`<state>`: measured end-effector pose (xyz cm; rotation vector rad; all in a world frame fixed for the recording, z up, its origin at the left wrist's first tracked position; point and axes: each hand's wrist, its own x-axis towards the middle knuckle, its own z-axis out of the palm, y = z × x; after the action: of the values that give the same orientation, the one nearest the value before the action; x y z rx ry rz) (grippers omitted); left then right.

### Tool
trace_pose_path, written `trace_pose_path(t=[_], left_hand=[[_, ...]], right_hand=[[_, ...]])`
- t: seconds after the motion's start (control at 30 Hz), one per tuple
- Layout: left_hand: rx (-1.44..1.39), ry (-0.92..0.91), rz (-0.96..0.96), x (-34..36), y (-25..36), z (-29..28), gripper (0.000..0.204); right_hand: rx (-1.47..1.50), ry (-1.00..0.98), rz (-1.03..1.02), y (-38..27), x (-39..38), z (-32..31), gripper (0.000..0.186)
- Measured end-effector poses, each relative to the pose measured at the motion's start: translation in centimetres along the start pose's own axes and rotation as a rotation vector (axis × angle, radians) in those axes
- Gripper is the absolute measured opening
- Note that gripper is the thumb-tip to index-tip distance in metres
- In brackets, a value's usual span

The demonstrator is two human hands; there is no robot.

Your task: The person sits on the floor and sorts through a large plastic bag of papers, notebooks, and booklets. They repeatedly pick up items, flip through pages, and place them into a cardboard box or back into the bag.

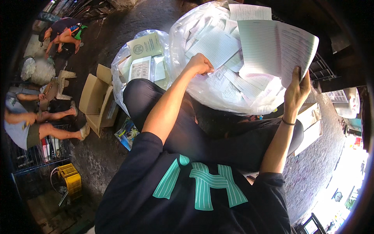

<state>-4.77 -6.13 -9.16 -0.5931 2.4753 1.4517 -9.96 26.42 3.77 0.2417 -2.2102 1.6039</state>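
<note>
My right hand [298, 89] grips the lower right edge of a spread of lined paper sheets [259, 48], thumb on top. The sheets hang open over a large clear plastic bag [180, 43], which bulges with loose lined papers [214, 46]. Over the bag's near left side is my left hand [200, 63], its fingers curled closed; whatever may be between them is hidden. Left of it stands a smaller clear plastic bag [165, 39] with booklets, among them a pale green-yellow booklet [147, 46] bearing a round seal and a white printed one [140, 70].
An open cardboard box [95, 95] stands left of my knee, another box [309, 124] at my right. Two people sit or crouch at the left, one near a wire rack [43, 150]. A yellow plastic object [71, 181] lies below them. Dark beams border the upper right.
</note>
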Motion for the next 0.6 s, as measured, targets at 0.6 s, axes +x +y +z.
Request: trace_pose_path(t=[0.6], left_hand=[[0.104, 0.116, -0.067, -0.5, 2.0, -0.4, 0.016]], right_hand=[[-0.039, 0.041, -0.002, 0.2, -0.2, 0.1, 0.032]])
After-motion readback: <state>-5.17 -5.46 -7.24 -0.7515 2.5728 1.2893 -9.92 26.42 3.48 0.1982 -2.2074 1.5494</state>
